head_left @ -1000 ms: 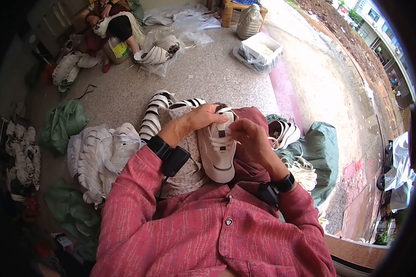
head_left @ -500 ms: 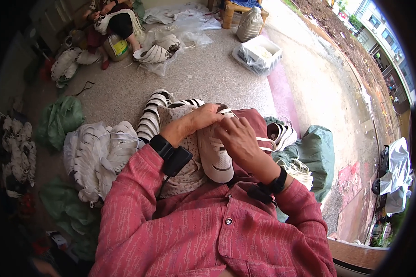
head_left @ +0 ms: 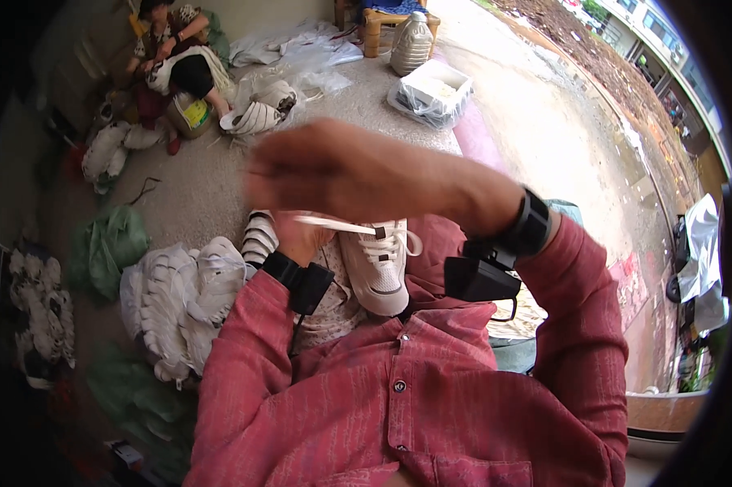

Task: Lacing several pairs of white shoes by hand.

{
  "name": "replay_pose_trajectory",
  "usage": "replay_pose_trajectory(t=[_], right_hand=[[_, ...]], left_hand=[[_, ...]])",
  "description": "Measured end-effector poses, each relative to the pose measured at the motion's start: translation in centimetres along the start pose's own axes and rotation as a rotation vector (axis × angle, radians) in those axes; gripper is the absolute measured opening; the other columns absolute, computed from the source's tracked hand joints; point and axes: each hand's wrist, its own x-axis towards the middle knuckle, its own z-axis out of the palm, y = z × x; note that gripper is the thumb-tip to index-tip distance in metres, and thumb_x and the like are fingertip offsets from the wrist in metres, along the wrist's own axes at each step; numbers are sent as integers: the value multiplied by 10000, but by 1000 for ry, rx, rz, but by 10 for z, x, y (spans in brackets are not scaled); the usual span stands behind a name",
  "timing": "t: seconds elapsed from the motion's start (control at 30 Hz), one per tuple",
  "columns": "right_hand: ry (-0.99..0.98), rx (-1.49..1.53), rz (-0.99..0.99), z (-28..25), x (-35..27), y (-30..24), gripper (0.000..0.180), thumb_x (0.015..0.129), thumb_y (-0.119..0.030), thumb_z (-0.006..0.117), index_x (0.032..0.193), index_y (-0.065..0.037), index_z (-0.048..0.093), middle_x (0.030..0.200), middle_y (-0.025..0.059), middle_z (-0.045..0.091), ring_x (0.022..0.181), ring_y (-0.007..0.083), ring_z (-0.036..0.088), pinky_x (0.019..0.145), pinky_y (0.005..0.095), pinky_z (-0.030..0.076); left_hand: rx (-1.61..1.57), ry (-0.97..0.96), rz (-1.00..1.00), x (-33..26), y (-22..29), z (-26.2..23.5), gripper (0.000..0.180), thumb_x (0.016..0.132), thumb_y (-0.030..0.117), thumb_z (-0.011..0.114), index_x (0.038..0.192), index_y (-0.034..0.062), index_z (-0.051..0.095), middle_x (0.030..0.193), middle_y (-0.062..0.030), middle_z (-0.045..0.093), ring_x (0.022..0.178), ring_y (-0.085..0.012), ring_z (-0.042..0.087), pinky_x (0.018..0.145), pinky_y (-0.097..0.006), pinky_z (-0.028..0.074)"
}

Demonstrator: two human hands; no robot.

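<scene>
on my lap lies a white sneaker point(head_left: 380, 268), toe toward me. my left hand point(head_left: 299, 237) sits at its far end, mostly hidden, so i cannot tell how its fingers stand. my right hand point(head_left: 333, 170) is raised above, blurred, pulling a white lace point(head_left: 337, 224) taut leftward. left of me lies a pile of white shoes point(head_left: 179, 296); farther off, a seated person point(head_left: 175, 61).

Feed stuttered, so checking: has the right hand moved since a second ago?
Yes. The right hand has risen off the white lace-up sneaker on the lap and swung left, pulling a white lace taut.
</scene>
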Motion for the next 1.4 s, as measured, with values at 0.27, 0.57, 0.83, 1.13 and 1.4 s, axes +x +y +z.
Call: replay_pose_trajectory(t=[0.27,0.57,0.83,1.13,1.4], right_hand=[[322,395,-604,-50,35,-40,304,954,-241,582,1124,8,551,911,81,644,824,163,606,778,283,479],[379,-303,337,38,-118,131,67,830,-115,610,834,-51,629,735,146,633,675,345,625,607,406,490],[521,47,393,85,-154,154,168,845,-161,630,955,-34,640,862,123,637,754,281,641,651,363,497],[562,-16,266,97,-153,166,202,832,-173,643,1000,-66,608,843,112,619,769,295,633,663,380,504],[582,-221,221,99,-148,162,250,809,-164,642,1041,-79,605,1045,110,583,826,322,625,700,396,519]], left_hand=[[-55,108,-135,12,-7,1,298,899,218,684,1085,-4,613,946,-44,667,818,-97,616,736,-231,500],[-144,167,-162,-4,6,2,255,966,263,593,1092,44,624,967,-15,672,905,-77,601,841,-231,472],[-564,361,125,-45,23,-29,261,996,278,490,822,99,565,991,-141,681,1011,-263,616,982,-398,420],[262,194,-327,-276,99,2,375,794,341,737,972,13,713,1075,-190,667,1021,-290,618,918,-403,462],[922,684,-247,-234,91,-17,271,828,139,701,1060,3,667,933,-54,688,860,-116,612,786,-271,475]])
